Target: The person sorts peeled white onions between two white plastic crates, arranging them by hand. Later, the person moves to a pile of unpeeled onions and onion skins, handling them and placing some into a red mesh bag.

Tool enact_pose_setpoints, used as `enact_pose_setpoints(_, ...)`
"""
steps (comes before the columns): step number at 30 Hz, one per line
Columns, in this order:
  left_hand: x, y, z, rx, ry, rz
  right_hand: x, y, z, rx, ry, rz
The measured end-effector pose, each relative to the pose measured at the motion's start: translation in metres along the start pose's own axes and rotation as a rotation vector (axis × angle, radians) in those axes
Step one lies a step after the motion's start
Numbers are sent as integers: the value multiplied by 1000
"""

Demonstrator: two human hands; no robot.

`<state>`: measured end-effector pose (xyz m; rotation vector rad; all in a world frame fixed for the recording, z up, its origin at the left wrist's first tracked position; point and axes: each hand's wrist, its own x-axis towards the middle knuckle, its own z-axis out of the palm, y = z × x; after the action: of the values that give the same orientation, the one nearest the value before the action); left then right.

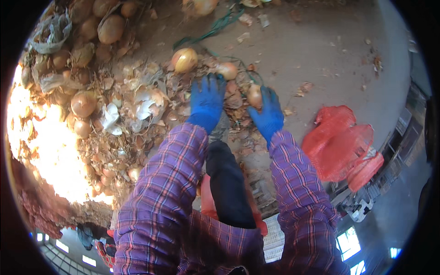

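My left hand, in a blue knit glove with dark fingertips, reaches forward palm down over loose onion skins. Its fingertips are beside a yellow onion; another, shinier onion lies just beyond them. My right hand, gloved the same way, is against a smaller onion. The thumb is below that onion and the fingers along its right side; whether they grip it is hidden. Dry onion skins litter the surface between the hands.
A heap of onions with skins and plastic scraps rises on the left, partly in glaring sunlight. Green twine trails ahead. Red mesh bags lie at right. My dark-trousered leg is between my arms. A person is at lower left.
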<state>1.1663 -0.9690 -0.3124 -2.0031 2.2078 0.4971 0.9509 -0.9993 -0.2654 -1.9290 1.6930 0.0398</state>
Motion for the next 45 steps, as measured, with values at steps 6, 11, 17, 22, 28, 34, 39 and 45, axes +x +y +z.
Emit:
enact_pose_setpoints(6,10,-10,1,-23,-58,-34,30,-9,55,-76,-46,110)
enact_pose_setpoints(11,-72,-94,-76,-525,19,-133,-21,-109,55,438,-108,144)
enact_pose_setpoints(17,-241,-231,-186,370,-104,-541,-68,-240,53,1018,-497,-244)
enact_pose_setpoints(22,-130,-149,-165,-166,66,-340,29,-129,49,227,-10,-149)
enact_pose_setpoints(28,61,-96,-26,-100,55,-155,111,-89,56,-306,-264,-249)
enact_pose_setpoints(34,28,-123,-38,-439,-15,-233,99,-109,68,2,-10,-164)
enact_pose_setpoints(39,-145,-213,-99,-303,74,-506,6,-257,75,591,-327,93)
enact_pose_setpoints(45,-331,-320,-212,88,61,-866,-75,-413,24,864,-558,-83)
